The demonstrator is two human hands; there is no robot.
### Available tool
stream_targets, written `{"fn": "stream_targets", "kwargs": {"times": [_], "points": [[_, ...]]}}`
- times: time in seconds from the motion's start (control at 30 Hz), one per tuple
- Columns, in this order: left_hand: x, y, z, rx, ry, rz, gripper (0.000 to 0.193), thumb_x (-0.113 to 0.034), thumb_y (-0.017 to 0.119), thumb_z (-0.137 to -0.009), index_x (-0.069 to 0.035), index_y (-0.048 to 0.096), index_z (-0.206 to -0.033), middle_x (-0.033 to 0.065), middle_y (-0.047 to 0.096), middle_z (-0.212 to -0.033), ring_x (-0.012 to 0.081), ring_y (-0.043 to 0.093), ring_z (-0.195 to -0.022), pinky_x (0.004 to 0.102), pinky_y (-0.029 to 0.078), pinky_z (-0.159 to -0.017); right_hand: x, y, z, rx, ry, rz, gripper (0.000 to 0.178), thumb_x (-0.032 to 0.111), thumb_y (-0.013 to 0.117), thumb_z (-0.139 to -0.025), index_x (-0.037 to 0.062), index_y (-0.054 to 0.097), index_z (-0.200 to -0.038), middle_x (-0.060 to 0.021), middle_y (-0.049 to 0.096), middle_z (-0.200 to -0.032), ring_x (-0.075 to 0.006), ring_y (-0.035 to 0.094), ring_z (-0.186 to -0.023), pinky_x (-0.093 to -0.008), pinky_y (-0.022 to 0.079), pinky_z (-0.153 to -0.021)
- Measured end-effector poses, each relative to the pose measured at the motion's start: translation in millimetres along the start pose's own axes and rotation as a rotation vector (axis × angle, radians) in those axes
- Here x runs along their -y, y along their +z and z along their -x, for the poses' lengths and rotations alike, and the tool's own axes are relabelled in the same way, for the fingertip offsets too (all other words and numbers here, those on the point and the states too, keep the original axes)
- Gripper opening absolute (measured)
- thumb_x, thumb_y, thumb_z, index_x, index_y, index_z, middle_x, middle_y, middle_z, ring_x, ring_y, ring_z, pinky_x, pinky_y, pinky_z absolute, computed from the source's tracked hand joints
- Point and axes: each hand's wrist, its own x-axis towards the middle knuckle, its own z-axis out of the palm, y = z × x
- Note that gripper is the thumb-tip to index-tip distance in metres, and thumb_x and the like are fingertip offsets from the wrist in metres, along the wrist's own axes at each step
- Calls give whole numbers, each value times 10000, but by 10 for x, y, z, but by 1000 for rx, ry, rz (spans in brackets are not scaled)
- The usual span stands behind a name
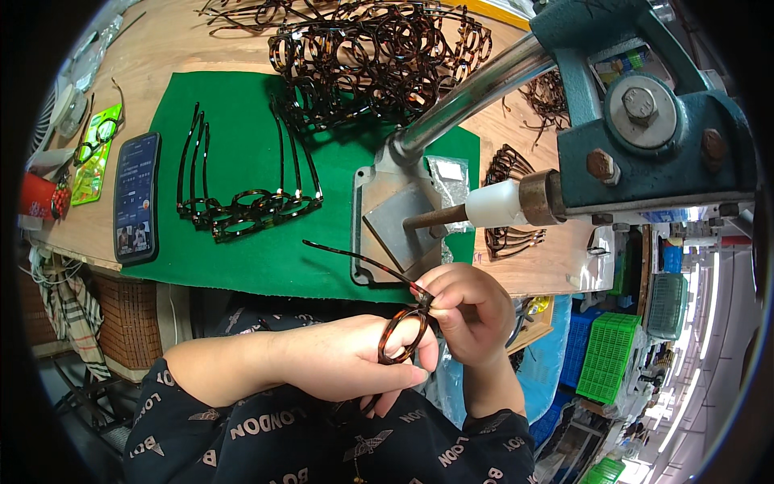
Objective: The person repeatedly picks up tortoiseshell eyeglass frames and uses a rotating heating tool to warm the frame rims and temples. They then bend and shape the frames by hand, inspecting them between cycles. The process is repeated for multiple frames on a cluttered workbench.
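A tortoiseshell eyeglass frame [384,342] is held close in front of my body, tilted, with one temple arm reaching out toward the press. My left hand [355,355] is closed around its rim, thumb and fingers on either side. The fingertips of my right hand [468,310] pinch the same frame at the hinge, where the temple meets the front. Just beyond my hands stands a bench press with a square metal base plate [399,234] and a rod [435,216] ending at that plate. Part of the frame is hidden behind my left fingers.
A few similar glasses [250,211] lie on the green mat [234,105], with a large heap of frames [371,60] behind them. A phone [137,198] lies at the left. The press's teal head [645,153] overhangs the right side, beside more stacked frames [508,165]. Green crates [609,355] stand lower right.
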Motion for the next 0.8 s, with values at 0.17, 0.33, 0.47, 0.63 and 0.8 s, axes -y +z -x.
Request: {"fn": "stream_targets", "kwargs": {"times": [0.17, 0.33, 0.47, 0.63, 0.8], "points": [[50, -1, -6, 16, 4, 5, 122, -133, 461, -920, -46, 437, -1002, 25, 596, -608, 64, 514, -526, 198, 375, -489, -33, 27, 0, -25, 235, -456, 119, 24, 603, -795, 25, 499, -852, -92, 541, -743, -224, 552, -721, -350, 472, -673], [-64, 19, -5, 17, 25, 68, 139, -159, 459, -925, -43, 444, -999, 36, 607, -618, 59, 499, -494, 188, 356, -442, -64, -46, -48, 0, 410, -714, 159, 83, 627, -803, 31, 495, -876, -99, 543, -780, -227, 550, -765, -348, 453, -724], [-179, 7, -87, -23, 142, 105, 174, -200, 447, -936, -33, 447, -985, 47, 619, -630, 50, 477, -455, 181, 354, -414, 93, -62, -49, -197, 303, -440, 188, 132, 610, -836, -1, 493, -899, -116, 574, -830, -198, 551, -789, -320, 449, -728], [-417, -81, -256, -113, 259, 96, 180, -208, 400, -958, -39, 463, -954, 63, 620, -639, 56, 483, -439, 171, 370, -412, 104, -262, 103, -346, 215, -291, 146, 107, 580, -849, -6, 497, -887, -100, 563, -875, -149, 528, -785, -271, 430, -723], [-499, -123, -411, -139, 290, 138, 223, -216, 414, -956, -17, 513, -965, 81, 624, -646, 56, 489, -432, 165, 374, -408, 122, -362, 304, -458, 270, -292, 105, 59, 564, -839, -11, 497, -878, -81, 561, -858, -146, 541, -773, -268, 445, -736]]}}
